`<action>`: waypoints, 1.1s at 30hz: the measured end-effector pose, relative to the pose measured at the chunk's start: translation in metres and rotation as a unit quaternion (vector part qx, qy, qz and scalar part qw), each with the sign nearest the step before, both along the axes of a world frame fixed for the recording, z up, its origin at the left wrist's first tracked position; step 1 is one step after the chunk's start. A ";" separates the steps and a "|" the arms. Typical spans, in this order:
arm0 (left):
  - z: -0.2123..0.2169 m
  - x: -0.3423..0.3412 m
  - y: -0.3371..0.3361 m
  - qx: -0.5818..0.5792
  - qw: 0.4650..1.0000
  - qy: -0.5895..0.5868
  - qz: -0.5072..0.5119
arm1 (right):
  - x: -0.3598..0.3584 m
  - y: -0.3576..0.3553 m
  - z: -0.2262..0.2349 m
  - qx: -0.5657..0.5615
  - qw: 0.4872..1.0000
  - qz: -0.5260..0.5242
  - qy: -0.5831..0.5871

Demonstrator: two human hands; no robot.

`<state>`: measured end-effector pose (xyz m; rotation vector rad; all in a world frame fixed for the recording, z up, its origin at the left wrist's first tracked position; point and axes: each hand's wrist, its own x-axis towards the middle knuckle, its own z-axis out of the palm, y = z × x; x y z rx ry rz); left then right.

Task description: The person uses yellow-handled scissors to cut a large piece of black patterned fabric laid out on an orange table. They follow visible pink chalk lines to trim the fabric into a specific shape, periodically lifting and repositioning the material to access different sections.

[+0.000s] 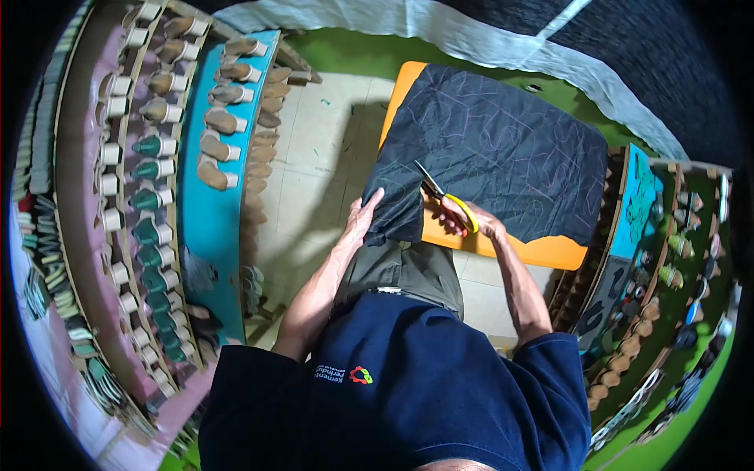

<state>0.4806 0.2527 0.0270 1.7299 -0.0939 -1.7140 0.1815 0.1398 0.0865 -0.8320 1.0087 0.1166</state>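
Head view, right hand gripping scissors, cutting dark fabric

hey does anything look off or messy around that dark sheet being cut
Nothing stands out. The dark sheet lies flat on the orange table, left hand steadying its edge, right hand working yellow-handled scissors.

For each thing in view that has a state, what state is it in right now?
scissors: blades open, cutting into the cloth
dark cloth: spread flat on the orange table, near edge hanging over
right hand: closed on the scissors' yellow handles
left hand: holding down the cloth's edge
shoe racks: filled
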 end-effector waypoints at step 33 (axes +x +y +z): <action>0.050 -0.027 -0.009 0.027 0.990 0.025 0.139 | -0.014 -0.052 -0.033 0.041 0.987 0.153 0.016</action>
